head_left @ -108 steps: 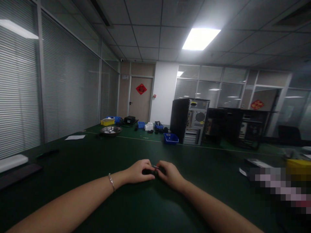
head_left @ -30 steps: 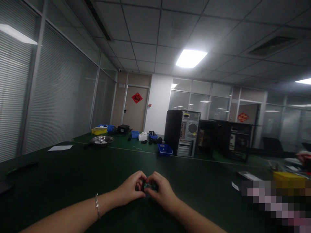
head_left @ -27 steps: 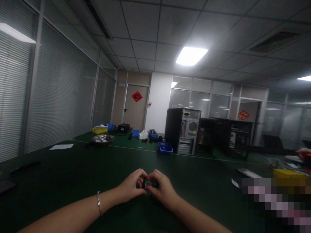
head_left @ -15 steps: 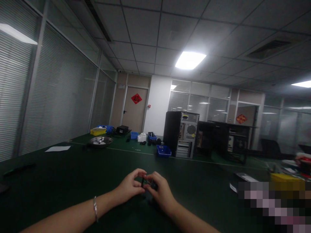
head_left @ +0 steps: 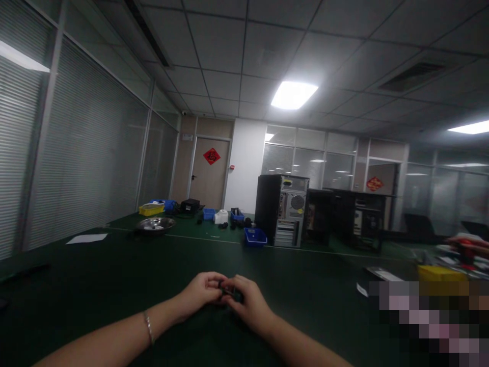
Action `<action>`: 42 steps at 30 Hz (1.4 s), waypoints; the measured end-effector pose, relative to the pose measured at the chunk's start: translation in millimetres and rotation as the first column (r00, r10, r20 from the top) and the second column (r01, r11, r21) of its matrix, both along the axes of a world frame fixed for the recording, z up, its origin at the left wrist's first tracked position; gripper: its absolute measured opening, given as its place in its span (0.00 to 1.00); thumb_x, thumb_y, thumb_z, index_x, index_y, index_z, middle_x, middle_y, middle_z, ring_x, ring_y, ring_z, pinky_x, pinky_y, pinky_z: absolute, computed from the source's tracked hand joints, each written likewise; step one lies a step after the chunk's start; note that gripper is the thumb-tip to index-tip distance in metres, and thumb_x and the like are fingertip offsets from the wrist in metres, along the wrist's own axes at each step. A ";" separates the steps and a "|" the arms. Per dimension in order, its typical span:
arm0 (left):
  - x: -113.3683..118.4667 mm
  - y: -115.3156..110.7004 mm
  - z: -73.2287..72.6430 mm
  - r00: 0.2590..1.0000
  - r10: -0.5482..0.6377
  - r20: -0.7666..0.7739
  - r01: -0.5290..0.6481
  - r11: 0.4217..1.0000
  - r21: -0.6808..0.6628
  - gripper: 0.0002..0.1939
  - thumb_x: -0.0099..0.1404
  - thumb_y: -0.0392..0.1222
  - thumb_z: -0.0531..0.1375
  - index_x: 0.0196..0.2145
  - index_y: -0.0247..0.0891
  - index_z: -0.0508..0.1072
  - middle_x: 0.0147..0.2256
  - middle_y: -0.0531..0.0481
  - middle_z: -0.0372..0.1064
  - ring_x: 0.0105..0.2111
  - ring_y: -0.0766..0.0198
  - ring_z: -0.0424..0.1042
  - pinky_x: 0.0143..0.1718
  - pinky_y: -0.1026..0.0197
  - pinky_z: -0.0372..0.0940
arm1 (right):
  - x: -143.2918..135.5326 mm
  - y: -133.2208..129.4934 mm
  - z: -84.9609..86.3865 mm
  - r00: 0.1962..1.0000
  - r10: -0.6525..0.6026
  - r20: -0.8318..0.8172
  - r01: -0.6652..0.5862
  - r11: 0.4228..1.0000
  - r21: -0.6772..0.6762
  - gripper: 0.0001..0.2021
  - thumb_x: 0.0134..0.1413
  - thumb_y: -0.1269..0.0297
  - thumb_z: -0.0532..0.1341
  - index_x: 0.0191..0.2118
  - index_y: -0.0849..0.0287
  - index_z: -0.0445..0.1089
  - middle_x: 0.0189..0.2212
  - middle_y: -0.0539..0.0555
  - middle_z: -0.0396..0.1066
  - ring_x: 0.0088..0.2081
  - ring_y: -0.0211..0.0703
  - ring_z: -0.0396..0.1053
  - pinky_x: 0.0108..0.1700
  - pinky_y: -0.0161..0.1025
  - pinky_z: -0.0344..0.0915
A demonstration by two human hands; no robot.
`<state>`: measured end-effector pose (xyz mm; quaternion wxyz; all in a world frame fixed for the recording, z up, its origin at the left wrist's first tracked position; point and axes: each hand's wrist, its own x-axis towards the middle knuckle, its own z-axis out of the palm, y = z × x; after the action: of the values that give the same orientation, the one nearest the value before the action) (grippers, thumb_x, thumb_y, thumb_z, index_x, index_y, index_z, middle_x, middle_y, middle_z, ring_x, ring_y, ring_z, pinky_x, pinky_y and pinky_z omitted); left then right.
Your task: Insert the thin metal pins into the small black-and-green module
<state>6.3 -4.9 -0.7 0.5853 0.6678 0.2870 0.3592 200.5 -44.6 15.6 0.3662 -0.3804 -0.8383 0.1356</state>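
Note:
Close together over the dark green table (head_left: 183,260), my two hands meet around a small dark part (head_left: 228,291). My left hand (head_left: 204,291), with a silvery bracelet on its wrist, pinches the part's left side between thumb and fingers. From the other side my right hand (head_left: 250,300) curls its fingers and thumb round it. The part is mostly covered by fingers, and its kind is too small and dim to make out.
Beyond my hands stand a blue bin (head_left: 255,237) and a black computer case (head_left: 267,209). A steel bowl (head_left: 156,225), white paper (head_left: 87,238) and a yellow basket (head_left: 151,209) lie left. At right are a yellow box (head_left: 441,273) and a person's blurred hand (head_left: 479,245).
My hands have come closer together, and the dark part between them has tilted from upright toward slanting. The whole view has shifted slightly. At far right, the other person's hand has moved.

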 end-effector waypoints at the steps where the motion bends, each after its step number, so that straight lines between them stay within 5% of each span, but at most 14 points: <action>1: -0.5 1.6 -0.5 1.000 0.012 -0.002 -0.012 1.000 0.010 0.09 0.69 0.36 0.62 0.47 0.34 0.73 0.43 0.47 0.76 0.42 0.56 0.77 0.47 0.47 0.71 | 0.3 -0.2 0.0 1.000 0.013 -0.002 -0.013 1.000 -0.006 0.11 0.56 0.70 0.64 0.45 0.55 0.76 0.38 0.53 0.75 0.40 0.45 0.73 0.43 0.36 0.66; 14: -6.9 10.1 0.5 0.993 0.099 -0.068 -0.092 0.990 0.103 0.10 0.70 0.39 0.61 0.47 0.34 0.72 0.43 0.47 0.75 0.40 0.56 0.77 0.43 0.49 0.72 | 3.3 9.9 -6.2 0.995 -0.100 0.023 0.102 0.992 -0.076 0.08 0.60 0.61 0.62 0.39 0.56 0.77 0.35 0.51 0.79 0.37 0.45 0.74 0.39 0.35 0.64; 21: -6.0 13.8 -5.0 0.991 0.107 -0.081 -0.093 0.983 0.155 0.12 0.71 0.41 0.60 0.50 0.35 0.71 0.40 0.48 0.75 0.35 0.59 0.76 0.38 0.53 0.73 | 1.2 4.0 -2.8 0.987 -0.139 0.081 0.145 0.987 -0.073 0.16 0.64 0.53 0.57 0.36 0.58 0.77 0.31 0.51 0.77 0.32 0.42 0.71 0.33 0.33 0.61; 26: -4.4 17.2 -5.8 0.981 0.138 -0.134 -0.109 0.973 0.203 0.11 0.72 0.42 0.59 0.49 0.34 0.71 0.40 0.48 0.75 0.34 0.60 0.76 0.37 0.54 0.73 | 1.4 7.0 -2.7 0.981 -0.163 0.106 0.169 0.984 -0.052 0.22 0.70 0.53 0.49 0.35 0.59 0.75 0.31 0.51 0.77 0.34 0.42 0.73 0.36 0.35 0.63; 42: -6.6 11.9 -0.7 0.963 0.168 -0.212 -0.103 0.952 0.290 0.10 0.72 0.43 0.59 0.44 0.34 0.73 0.39 0.48 0.75 0.34 0.60 0.76 0.37 0.54 0.73 | -2.7 5.3 -3.8 0.921 -0.257 0.292 0.245 0.966 0.078 0.16 0.69 0.60 0.55 0.32 0.61 0.71 0.28 0.49 0.72 0.30 0.39 0.71 0.36 0.39 0.68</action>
<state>-0.2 7.1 -1.4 0.4222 0.7592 0.3465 0.3540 197.8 -39.3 11.8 0.2569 -0.4935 -0.8309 0.0114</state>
